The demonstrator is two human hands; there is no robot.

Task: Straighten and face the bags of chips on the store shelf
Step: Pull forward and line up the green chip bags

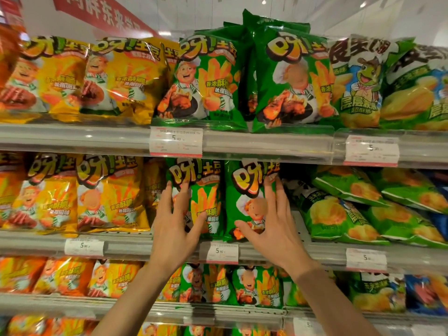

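Two green chip bags stand upright side by side on the middle shelf (322,255). My left hand (175,224) lies flat with spread fingers on the front of the left green bag (208,190). My right hand (271,221) rests with spread fingers on the front of the right green bag (242,187). Neither hand grips a bag. To the right of them, lighter green bags (334,219) lie tipped over and slanted.
Yellow bags (106,195) fill the middle shelf on the left. The top shelf (266,141) carries yellow, green and turtle-print bags (358,81). Price tags (175,141) hang on the shelf rails. Lower shelves hold orange, green and blue bags (426,294).
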